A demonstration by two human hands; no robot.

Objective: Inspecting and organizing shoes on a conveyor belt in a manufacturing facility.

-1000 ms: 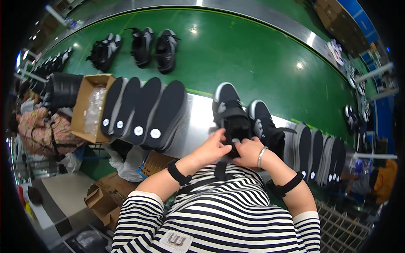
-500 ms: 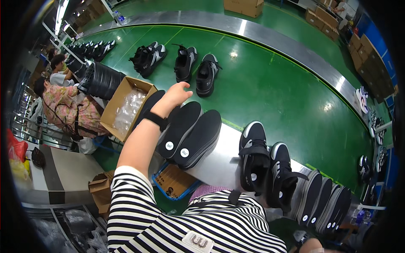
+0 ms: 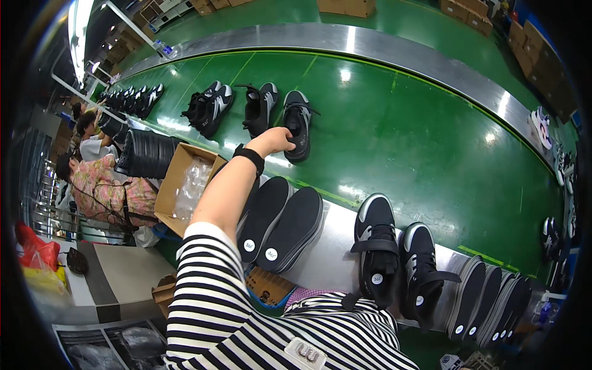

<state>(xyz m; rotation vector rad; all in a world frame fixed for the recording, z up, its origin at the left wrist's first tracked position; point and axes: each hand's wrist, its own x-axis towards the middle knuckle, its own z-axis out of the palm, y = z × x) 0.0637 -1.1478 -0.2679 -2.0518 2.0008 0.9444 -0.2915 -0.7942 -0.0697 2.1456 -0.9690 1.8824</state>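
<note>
My left hand (image 3: 271, 143), with a black band at the wrist, reaches forward over the metal ledge to the green conveyor belt. Its fingers are closed on the heel collar of a black shoe (image 3: 298, 117) with a silver-grey toe. Just left of that stands another such shoe (image 3: 261, 110), and a pair (image 3: 211, 110) sits farther left. Beneath my forearm, stacks of black insoles (image 3: 295, 228) with round white labels lie on the ledge. Two black shoes with loose straps, a left one (image 3: 375, 240) and a right one (image 3: 420, 265), rest there too. My right hand is out of view.
An open carton (image 3: 179, 188) of clear plastic pieces stands left of my forearm, near stacked black insoles (image 3: 148, 154). More insoles (image 3: 493, 302) lie at the right. A seated person in a floral top (image 3: 105, 191) works at the left. A metal rail (image 3: 296, 40) borders the belt's far side.
My left hand has gone from spread fingers short of the shoe to gripping its heel. The view has shifted, and a part of my right arm at the lower edge has left it.
</note>
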